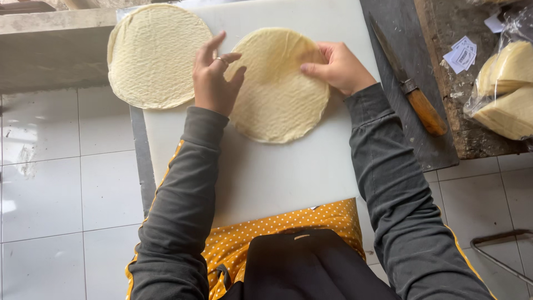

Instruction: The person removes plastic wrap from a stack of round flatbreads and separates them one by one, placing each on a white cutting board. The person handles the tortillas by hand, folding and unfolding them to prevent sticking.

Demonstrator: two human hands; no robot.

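Note:
A round pale flatbread (277, 89) lies in the middle of a white cutting board (277, 178). My left hand (215, 78), with a ring on one finger, rests on the flatbread's left edge, fingers spread. At the flatbread's right edge my right hand (338, 66) presses on it with thumb and fingertips. A second round flatbread (155, 55) lies at the board's far left corner, hanging over the edge, untouched.
A knife with a wooden handle (413, 91) lies on a dark slab right of the board. A clear bag of folded flatbreads (508, 89) and small paper slips (461, 54) sit on a rough wooden surface at the right. White floor tiles surround the table.

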